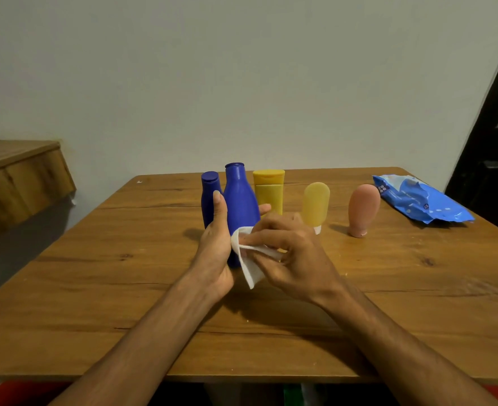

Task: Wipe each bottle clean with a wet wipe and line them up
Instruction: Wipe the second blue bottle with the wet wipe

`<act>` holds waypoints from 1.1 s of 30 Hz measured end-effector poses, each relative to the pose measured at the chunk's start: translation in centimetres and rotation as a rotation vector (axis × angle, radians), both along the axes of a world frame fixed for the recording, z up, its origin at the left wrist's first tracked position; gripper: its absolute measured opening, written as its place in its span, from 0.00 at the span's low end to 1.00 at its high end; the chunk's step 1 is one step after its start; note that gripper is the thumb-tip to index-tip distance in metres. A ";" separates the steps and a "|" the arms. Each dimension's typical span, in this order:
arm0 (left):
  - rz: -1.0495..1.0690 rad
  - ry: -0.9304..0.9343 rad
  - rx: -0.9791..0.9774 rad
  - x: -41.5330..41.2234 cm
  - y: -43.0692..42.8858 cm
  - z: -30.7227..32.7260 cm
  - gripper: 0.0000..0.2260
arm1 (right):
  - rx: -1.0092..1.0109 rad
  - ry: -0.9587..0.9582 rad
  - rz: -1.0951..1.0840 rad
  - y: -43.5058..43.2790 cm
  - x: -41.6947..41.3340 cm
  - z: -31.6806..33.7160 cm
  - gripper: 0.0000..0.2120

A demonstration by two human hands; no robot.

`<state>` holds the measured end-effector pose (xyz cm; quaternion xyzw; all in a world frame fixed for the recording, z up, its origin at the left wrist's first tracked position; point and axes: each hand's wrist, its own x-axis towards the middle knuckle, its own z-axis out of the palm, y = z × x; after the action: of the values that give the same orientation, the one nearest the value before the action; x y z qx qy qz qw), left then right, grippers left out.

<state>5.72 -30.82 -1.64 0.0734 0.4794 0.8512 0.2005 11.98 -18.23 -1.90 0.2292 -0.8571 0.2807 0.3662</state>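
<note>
Holds big blue bottle [240,200] upright in left hand [215,250]: thumb up the near side, fingertips curled round and showing at the far right. Can't tell whether its base touches the table [95,273] or is lifted.

Pinches white wipe [249,265] in right hand [294,256], between thumb and bent fingers, against the bottle's lower right side. One corner of it hangs free below the hands.

Rest of the set upright in a row further back, left to right:
- small blue bottle [208,197], just behind the left thumb and overlapped by the big one; contact unclear
- yellow bottle [269,190], flip cap on top, just right of the big one
- pale yellow tube [316,203], cap down, base partly hidden by the right knuckles
- pink tube [363,206], cap down, leaning slightly, apart from the others

Blue wipe pack [417,200] lying flat at the far right, near the table edge. Wooden shelf [16,177] off to the left against the wall.
</note>
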 end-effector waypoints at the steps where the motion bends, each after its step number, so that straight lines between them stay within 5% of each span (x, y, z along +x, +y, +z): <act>1: 0.003 -0.002 0.011 0.0 0.0 0.0 0.34 | -0.007 -0.003 -0.018 0.1 -0.1 -0.1 0.13; 9: 0.050 0.067 -0.014 0.5 0.4 0.2 0.26 | -0.211 0.011 -0.161 0.4 -0.3 -0.1 0.19; 16: -0.047 -0.069 0.063 0.3 -0.2 0.1 0.32 | -0.041 -0.020 -0.032 0.2 -0.2 0.0 0.14; 26: 0.015 0.041 0.032 0.4 0.1 0.4 0.29 | -0.343 0.017 -0.175 0.6 -0.4 0.2 0.17; 33: -0.120 0.006 0.041 0.3 -0.3 0.4 0.33 | -0.175 0.070 -0.019 -0.5 -0.1 -0.1 0.12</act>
<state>6.00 -31.07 -1.22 0.1086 0.4570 0.8472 0.2483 11.87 -18.70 -2.05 0.1979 -0.8181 0.3428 0.4173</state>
